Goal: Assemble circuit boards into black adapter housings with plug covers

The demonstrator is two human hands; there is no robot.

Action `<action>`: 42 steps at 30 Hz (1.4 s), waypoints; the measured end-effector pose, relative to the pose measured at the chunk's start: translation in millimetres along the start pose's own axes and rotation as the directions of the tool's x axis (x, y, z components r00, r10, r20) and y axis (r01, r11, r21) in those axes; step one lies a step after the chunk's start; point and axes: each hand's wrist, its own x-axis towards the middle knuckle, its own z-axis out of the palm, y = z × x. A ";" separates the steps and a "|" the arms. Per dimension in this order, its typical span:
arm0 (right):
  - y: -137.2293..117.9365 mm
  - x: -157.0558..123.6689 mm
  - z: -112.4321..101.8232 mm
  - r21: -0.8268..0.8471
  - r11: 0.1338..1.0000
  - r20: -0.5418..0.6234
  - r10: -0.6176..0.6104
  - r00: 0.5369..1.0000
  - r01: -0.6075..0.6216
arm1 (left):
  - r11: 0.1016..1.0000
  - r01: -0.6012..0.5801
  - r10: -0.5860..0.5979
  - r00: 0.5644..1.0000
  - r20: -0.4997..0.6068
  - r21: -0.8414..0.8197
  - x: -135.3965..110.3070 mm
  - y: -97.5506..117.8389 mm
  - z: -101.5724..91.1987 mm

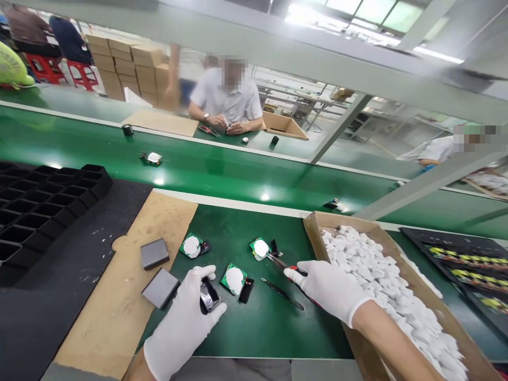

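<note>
Both my hands wear white gloves. My left hand [186, 312] is closed around a small black and silver part [208, 295] above the green mat [257, 323]. My right hand [327, 288] reaches over the left wall of a cardboard box [313, 233] full of white round pads [369, 264]; its fingers curl around something red-handled [292, 269], mostly hidden. Three green circuit boards with white pads lie close by: one [234, 279] beside my left hand, one [191, 246] further left, one [260, 248] near my right fingertips. Tweezers [282, 294] lie between my hands.
Two grey flat blocks [154, 253] [161, 288] rest on a brown cardboard sheet [130, 296]. A black compartment tray [43, 206] sits at left. A green conveyor belt [222, 169] runs across, carrying small parts. Another black tray [468, 264] lies at right. Other people work across the belt.
</note>
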 end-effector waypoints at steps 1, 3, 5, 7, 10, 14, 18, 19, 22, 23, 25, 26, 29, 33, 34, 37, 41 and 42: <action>3.2 -3.4 -3.1 0.007 1.000 0.004 0.008 1.000 -0.008 | 1.000 -0.006 0.006 1.000 -0.005 0.003 -0.1 -2.0 1.3; 12.7 -13.2 -10.1 0.026 0.999 0.016 0.029 0.999 -0.030 | 1.000 -0.020 0.021 1.000 -0.010 0.016 -0.5 -5.2 3.1; 24.0 -25.6 -16.5 0.050 0.997 0.027 0.053 0.998 -0.054 | 0.998 -0.046 0.047 0.999 -0.022 0.045 -1.7 -6.6 3.6; 33.0 -37.8 -20.2 0.067 0.996 0.013 0.064 0.998 -0.065 | 0.991 -0.096 0.100 0.994 -0.044 0.092 -3.7 -6.7 3.2; 34.1 -49.9 -16.1 0.222 0.975 -0.108 0.004 0.994 0.020 | 0.966 -0.185 0.204 0.975 -0.091 0.181 -6.5 -5.8 2.2; 5.4 -49.0 3.3 0.617 0.747 -0.289 -0.080 0.954 0.249 | 0.913 -0.299 0.348 0.926 -0.147 0.277 -7.6 -4.0 -0.1; -55.4 -42.3 23.8 0.708 0.575 -0.357 -0.212 0.910 0.411 | 0.858 -0.383 0.495 0.795 -0.351 0.342 -9.8 4.5 -3.6; -74.5 -42.4 28.6 0.736 0.493 -0.382 -0.263 0.886 0.464 | 0.875 -0.364 0.470 0.794 -0.385 0.318 -11.2 7.8 -4.1; -134.4 -48.4 42.3 0.788 0.257 -0.463 -0.349 0.815 0.559 | 0.972 -0.214 0.235 0.902 -0.362 0.098 -16.3 15.1 -7.1; -153.0 -51.3 46.5 0.768 0.261 -0.494 -0.342 0.800 0.585 | 0.990 -0.134 0.140 0.928 -0.344 0.040 -17.6 15.3 -10.2; -183.2 -55.6 53.4 0.675 0.323 -0.575 -0.332 0.748 0.663 | 0.999 0.032 -0.021 0.927 -0.375 0.023 -18.9 11.5 -23.2; -193.7 -56.1 56.0 0.612 0.348 -0.619 -0.348 0.704 0.710 | 0.993 0.107 -0.076 0.908 -0.413 0.052 -19.0 7.8 -34.1; -204.7 -47.1 60.3 0.434 0.427 -0.704 -0.389 0.594 0.793 | 0.962 0.243 -0.149 0.846 -0.512 0.123 -18.4 -6.1 -82.9; -185.6 -16.2 66.5 0.371 0.569 -0.650 -0.404 0.643 0.733 | 0.909 0.353 -0.195 0.829 -0.524 0.222 -18.0 -30.4 -156.7; -178.4 -8.0 69.7 0.359 0.581 -0.649 -0.407 0.643 0.731 | 0.899 0.357 -0.188 0.840 -0.509 0.256 -17.7 -38.3 -170.0; -158.1 11.2 81.1 0.282 0.598 -0.681 -0.425 0.596 0.750 | 0.877 0.362 -0.171 0.849 -0.500 0.316 -14.4 -62.8 -189.8; -145.9 18.6 80.2 0.171 0.695 -0.668 -0.440 0.600 0.699 | 0.855 0.358 -0.064 0.792 -0.608 0.376 -7.7 -77.6 -184.9; -147.3 17.8 74.3 0.156 0.722 -0.639 -0.447 0.626 0.674 | 0.849 0.364 -0.034 0.761 -0.648 0.383 -7.7 -76.1 -181.7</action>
